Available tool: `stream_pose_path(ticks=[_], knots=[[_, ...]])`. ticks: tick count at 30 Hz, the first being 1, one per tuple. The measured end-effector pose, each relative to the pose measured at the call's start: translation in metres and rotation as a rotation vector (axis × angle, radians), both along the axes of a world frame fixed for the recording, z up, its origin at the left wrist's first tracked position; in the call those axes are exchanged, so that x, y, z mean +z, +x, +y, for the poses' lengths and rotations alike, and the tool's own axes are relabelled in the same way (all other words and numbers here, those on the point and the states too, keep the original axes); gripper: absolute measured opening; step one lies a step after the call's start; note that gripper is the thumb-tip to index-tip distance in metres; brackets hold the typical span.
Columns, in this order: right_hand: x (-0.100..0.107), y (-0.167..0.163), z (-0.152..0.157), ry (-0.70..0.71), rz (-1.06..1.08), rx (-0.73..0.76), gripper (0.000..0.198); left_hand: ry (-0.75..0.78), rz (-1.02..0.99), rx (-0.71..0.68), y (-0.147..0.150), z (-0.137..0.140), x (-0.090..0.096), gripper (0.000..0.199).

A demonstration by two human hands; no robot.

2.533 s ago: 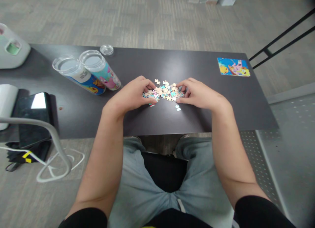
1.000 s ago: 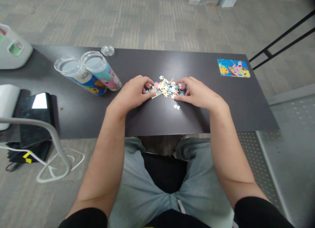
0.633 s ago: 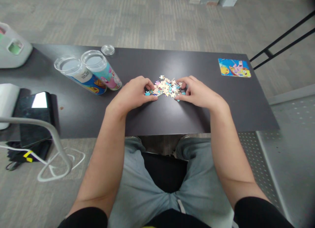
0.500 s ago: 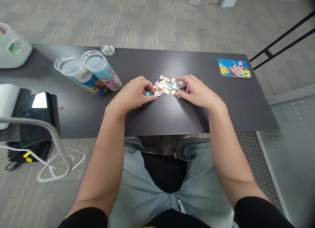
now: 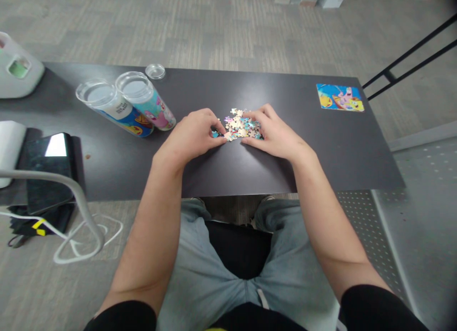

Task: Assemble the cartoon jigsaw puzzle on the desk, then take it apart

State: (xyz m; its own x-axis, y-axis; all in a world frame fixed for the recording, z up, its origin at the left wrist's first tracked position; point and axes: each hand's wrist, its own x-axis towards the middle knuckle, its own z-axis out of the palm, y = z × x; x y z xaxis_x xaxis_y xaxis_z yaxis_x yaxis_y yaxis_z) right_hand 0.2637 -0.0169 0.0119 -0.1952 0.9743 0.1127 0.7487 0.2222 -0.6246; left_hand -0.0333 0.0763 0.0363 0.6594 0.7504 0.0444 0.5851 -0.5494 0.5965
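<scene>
A small heap of loose jigsaw pieces (image 5: pixel 237 124), cream, blue and multicoloured, lies on the dark table between my two hands. At the heap's left edge rests my left hand (image 5: pixel 200 133), thumb and fingers curved and apart, with a few blue pieces showing between them. My right hand (image 5: pixel 272 132) reaches over the right part of the heap, its fingers spread from the thumb and touching pieces. Neither hand lifts anything off the table. Some pieces are hidden under the fingers.
Two cartoon-printed canisters with clear tops, one blue (image 5: pixel 123 113) and one pink-and-blue (image 5: pixel 153 102), stand on the left. Behind them lies a clear round lid (image 5: pixel 155 71). A cartoon picture card (image 5: pixel 340 97) is at the far right. A black tablet (image 5: pixel 50 164) lies lower left.
My right hand has moved left, further over the heap, and the pieces on that side are now closer together. My left hand has stayed nearly in place.
</scene>
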Motion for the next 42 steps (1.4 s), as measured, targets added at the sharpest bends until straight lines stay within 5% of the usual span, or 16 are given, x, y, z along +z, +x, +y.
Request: stream_pose_path(ticks=[14,23,30,38,42], knots=[[0.006,-0.022,0.001,0.030,-0.041,0.099,0.014,-0.140,-0.133,-0.063,0.007,-0.006,0.000,0.019],[0.008,-0.013,0.005,0.063,0.022,0.079,0.008,-0.114,-0.182,-0.053,0.011,-0.007,-0.002,0.020],[0.008,-0.010,0.003,0.069,0.035,0.062,0.024,-0.127,-0.170,-0.054,0.009,-0.004,-0.002,0.025],[-0.001,0.014,0.008,0.086,0.004,-0.129,0.010,-0.042,-0.071,-0.177,0.006,0.002,-0.014,0.074],[0.003,0.022,0.007,0.073,0.019,-0.113,0.010,-0.027,-0.036,-0.191,0.014,-0.002,-0.016,0.062]])
